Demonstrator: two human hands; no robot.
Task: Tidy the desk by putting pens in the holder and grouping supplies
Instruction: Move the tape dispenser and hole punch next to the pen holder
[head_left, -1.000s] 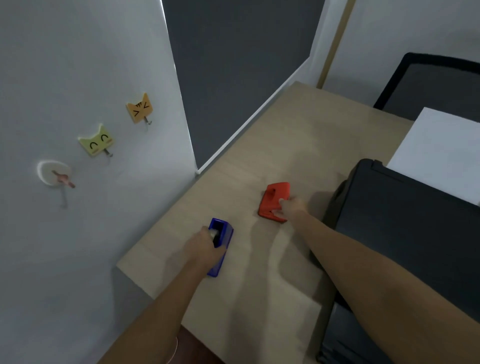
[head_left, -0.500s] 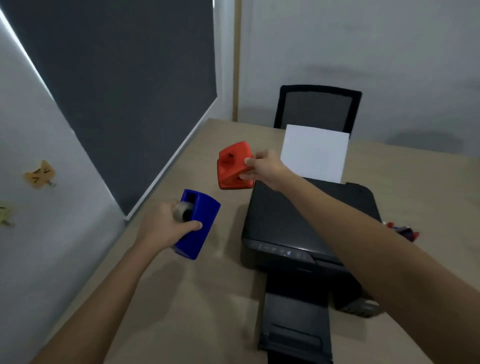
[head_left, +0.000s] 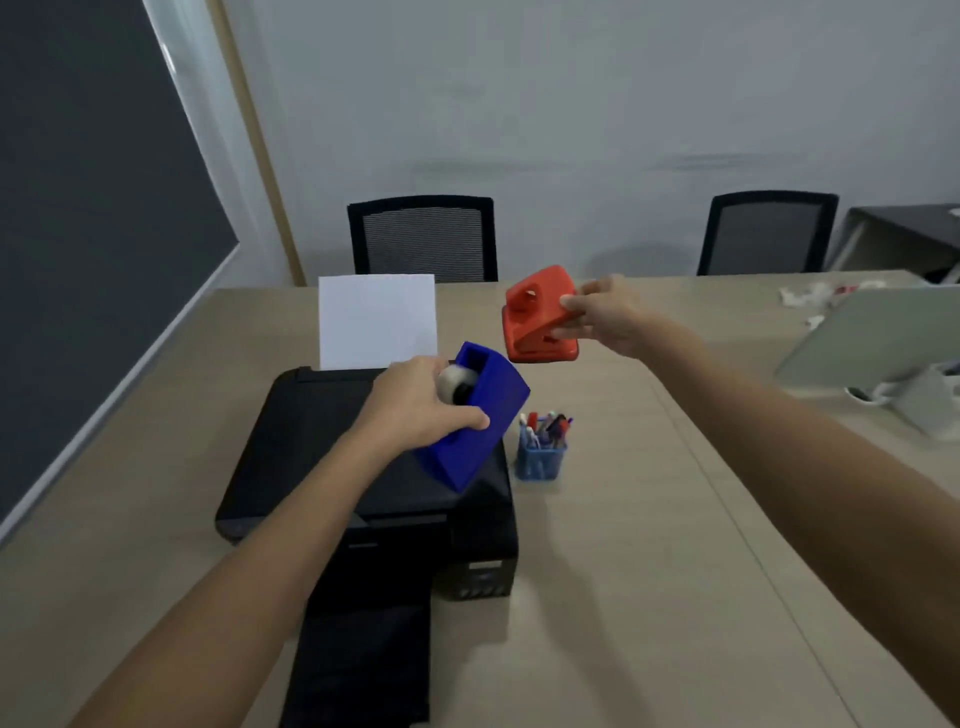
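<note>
Left grip (head_left: 415, 405) on blue tape dispenser (head_left: 480, 415), pens (head_left: 545, 427) upright in holder (head_left: 540, 462)

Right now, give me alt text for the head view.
Left hand holds a blue tape dispenser above a black printer; right hand holds a red punch over the desk. A pen holder stands beside the printer.

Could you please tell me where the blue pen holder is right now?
In the head view, the blue pen holder stands on the desk just right of the black printer, below the blue tape dispenser.
</note>
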